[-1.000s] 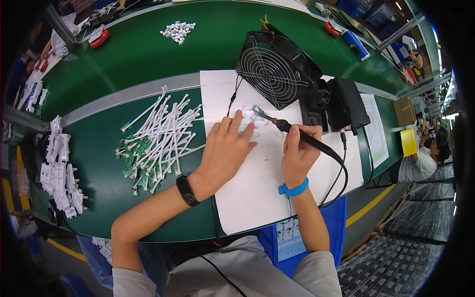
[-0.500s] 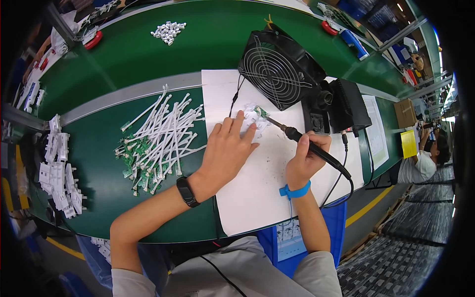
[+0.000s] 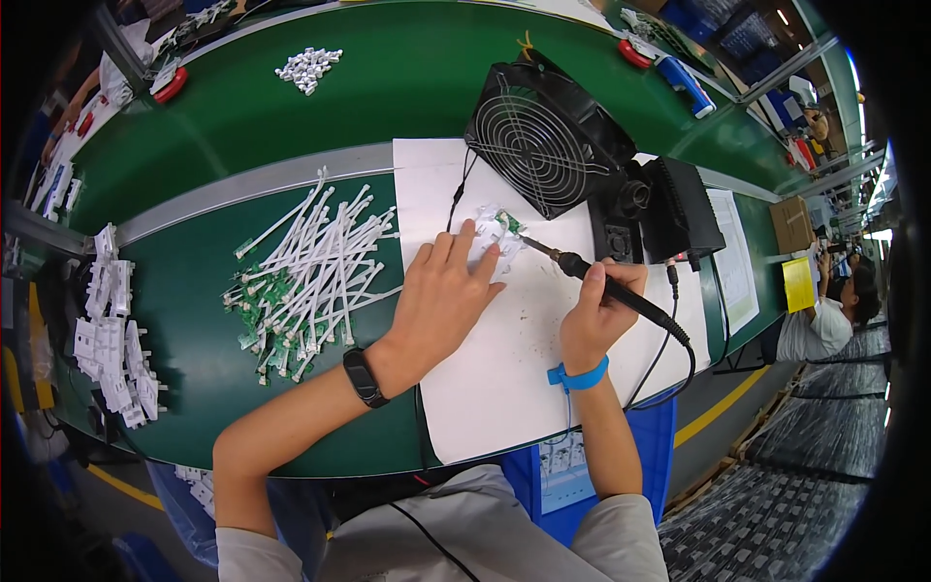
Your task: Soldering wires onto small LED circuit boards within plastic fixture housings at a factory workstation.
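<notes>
Over on the desk [image 3: 199, 257], the person's left hand [image 3: 438, 303] lies with its fingers stretched and slightly spread, tips resting on a white plastic piece [image 3: 488, 234] towards the far edge of a white sheet [image 3: 514, 398]. A small green board [image 3: 509, 222] shows on that piece. The right hand [image 3: 593, 310] has its fingers closed round a soldering iron [image 3: 573, 265], its tip just beside the board; from here I can't tell whether they touch. A black fan [image 3: 529, 150] stands at the sheet's far edge, and white housings [image 3: 116, 383] line the desk's left edge.
</notes>
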Demonstrator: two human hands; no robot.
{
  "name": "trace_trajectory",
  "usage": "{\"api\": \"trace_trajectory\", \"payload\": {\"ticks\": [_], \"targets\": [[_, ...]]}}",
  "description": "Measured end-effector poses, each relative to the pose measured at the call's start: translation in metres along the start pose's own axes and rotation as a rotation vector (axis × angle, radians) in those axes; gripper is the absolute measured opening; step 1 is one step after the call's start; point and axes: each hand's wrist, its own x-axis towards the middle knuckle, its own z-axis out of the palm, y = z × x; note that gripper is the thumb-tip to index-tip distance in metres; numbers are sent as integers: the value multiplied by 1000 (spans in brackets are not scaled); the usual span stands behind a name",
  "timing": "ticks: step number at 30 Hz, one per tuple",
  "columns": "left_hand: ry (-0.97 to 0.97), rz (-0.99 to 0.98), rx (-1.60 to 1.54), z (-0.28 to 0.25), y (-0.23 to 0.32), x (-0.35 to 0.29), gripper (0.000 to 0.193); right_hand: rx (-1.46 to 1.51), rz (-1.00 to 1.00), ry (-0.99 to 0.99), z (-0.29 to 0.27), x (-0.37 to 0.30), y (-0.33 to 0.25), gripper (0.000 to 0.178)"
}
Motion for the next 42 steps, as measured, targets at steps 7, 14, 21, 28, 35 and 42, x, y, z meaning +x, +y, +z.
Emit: {"api": "trace_trajectory", "payload": {"ticks": [7,14,21,28,35,42], "targets": [[-43,25,7,-3,-2,-1,43,-108,-217,284,-33,15,8,11],[-61,42,23,0,-5,-4,42,-310,-278,338,-68,88,-9,17],[18,42,8,7,-4,-5,45,-255,-80,202,-35,106,60,16],[26,48,32,6,-9,-9,45,-408,-48,-46,-49,105,50,23],[106,53,-15,-37,-1,10,54,-251,184,-92,-79,64,17,39],[325,-238,48,-89,-102,61,61,-267,324,-393,-93,1,-27,18]]}}
